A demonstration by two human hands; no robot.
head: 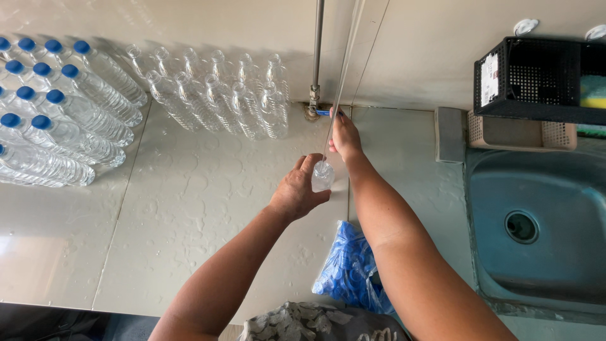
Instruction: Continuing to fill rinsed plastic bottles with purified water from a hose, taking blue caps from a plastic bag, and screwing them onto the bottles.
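My left hand [297,189] grips a small clear plastic bottle [322,177] standing upright on the pale counter [189,221]. A thin clear hose [338,101] runs down from above into the bottle's open mouth. My right hand [345,136] reaches to the wall behind and pinches the blue lever of a small valve [323,113] at the foot of a metal pipe [317,50]. Whether water is flowing I cannot tell.
Several uncapped clear bottles [221,95] stand along the wall; several blue-capped bottles [57,113] are grouped at the far left. A plastic bag of blue caps [350,268] lies near the counter's front edge. A steel sink [536,227] and black basket [543,79] are at right.
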